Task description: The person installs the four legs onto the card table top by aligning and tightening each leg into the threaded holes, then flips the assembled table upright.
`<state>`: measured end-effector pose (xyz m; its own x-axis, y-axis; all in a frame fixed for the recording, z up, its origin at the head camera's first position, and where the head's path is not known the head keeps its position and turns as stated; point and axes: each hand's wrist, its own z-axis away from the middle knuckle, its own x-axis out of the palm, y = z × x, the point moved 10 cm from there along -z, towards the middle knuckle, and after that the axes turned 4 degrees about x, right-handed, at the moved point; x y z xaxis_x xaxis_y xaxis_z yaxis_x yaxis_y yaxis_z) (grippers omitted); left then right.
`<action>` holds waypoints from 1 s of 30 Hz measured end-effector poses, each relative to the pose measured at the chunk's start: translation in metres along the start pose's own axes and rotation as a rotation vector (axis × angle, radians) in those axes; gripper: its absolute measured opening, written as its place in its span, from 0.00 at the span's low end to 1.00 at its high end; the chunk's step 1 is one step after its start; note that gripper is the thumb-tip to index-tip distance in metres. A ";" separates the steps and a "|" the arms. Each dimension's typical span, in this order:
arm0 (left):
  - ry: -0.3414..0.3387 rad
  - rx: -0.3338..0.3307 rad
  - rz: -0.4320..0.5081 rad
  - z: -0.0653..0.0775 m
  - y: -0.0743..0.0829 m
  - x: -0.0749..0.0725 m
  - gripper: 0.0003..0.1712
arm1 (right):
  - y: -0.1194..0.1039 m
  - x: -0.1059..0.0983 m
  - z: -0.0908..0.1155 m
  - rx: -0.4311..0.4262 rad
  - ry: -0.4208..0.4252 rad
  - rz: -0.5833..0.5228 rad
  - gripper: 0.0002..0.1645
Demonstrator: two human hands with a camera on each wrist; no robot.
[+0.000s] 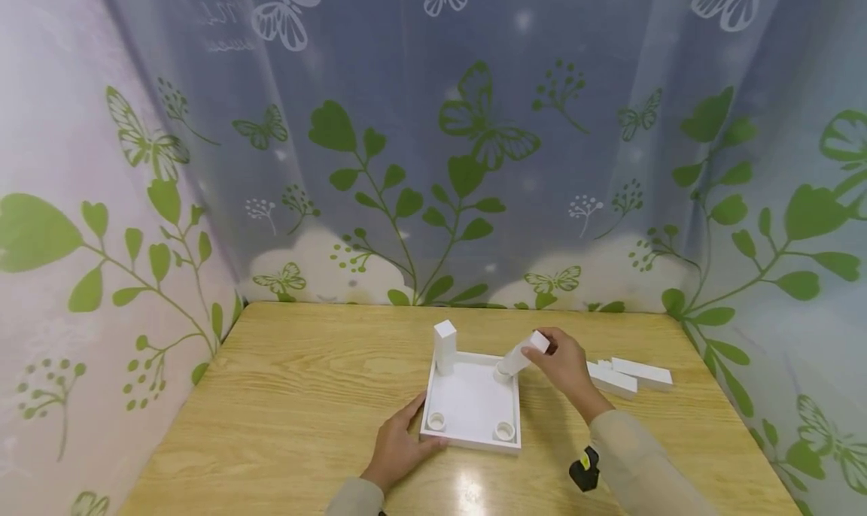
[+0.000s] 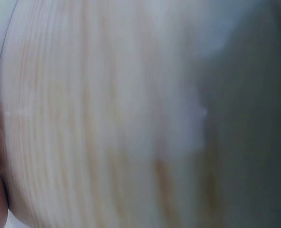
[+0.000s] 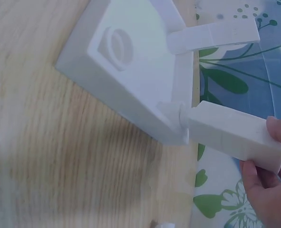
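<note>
A white square frame (image 1: 467, 407) with raised edges lies on the table, round sockets at its corners. In the head view my left hand (image 1: 398, 447) holds its near left corner, fingers along the left side and thumb at the front edge. My right hand (image 1: 564, 362) pinches the upper end of a white square leg (image 3: 235, 135) between thumb and fingers. That leg leans to the right, its lower end right at the far right socket (image 1: 502, 373). Another white leg (image 1: 445, 347) stands upright at the far left corner. The two near sockets (image 1: 504, 430) have no legs in them.
Two more white legs (image 1: 642, 373) lie on the wooden table (image 1: 284, 403) to the right, beyond my right forearm. A printed curtain (image 1: 379, 162) with butterflies and leaves surrounds the table's back and sides. The left wrist view shows mostly blurred wood grain.
</note>
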<state>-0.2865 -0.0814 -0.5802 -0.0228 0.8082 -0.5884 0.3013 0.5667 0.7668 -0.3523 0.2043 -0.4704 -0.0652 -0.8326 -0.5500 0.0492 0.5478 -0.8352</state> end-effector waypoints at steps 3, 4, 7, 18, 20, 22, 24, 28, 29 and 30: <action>-0.003 -0.002 0.014 0.000 0.000 0.001 0.53 | -0.008 0.004 -0.005 -0.029 0.004 0.020 0.28; -0.006 -0.008 0.020 0.001 -0.001 0.001 0.54 | -0.011 0.006 -0.006 -0.043 0.001 0.026 0.28; -0.010 -0.018 0.027 0.001 -0.002 0.001 0.54 | -0.020 0.011 -0.009 -0.086 -0.016 0.054 0.27; -0.010 -0.019 0.028 0.000 -0.001 0.000 0.54 | -0.035 0.016 -0.014 -0.152 -0.047 0.117 0.25; -0.011 -0.019 0.025 0.000 -0.001 0.000 0.54 | -0.036 0.017 -0.015 -0.153 -0.059 0.127 0.25; -0.010 -0.018 0.023 0.000 -0.001 0.000 0.54 | -0.036 0.017 -0.016 -0.153 -0.066 0.135 0.25; -0.009 -0.019 0.020 0.000 -0.001 0.000 0.54 | -0.036 0.017 -0.016 -0.159 -0.069 0.145 0.25; -0.007 -0.024 0.017 0.000 -0.002 0.001 0.54 | -0.037 0.018 -0.015 -0.175 -0.093 0.166 0.26; -0.006 -0.026 0.018 0.000 -0.002 0.001 0.54 | -0.037 0.019 -0.014 -0.181 -0.101 0.171 0.26; -0.005 -0.026 0.019 0.000 -0.002 0.001 0.54 | -0.037 0.020 -0.014 -0.188 -0.113 0.174 0.26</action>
<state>-0.2869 -0.0820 -0.5822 -0.0126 0.8183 -0.5747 0.2766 0.5552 0.7844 -0.3692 0.1688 -0.4502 0.0401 -0.7224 -0.6903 -0.1362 0.6805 -0.7200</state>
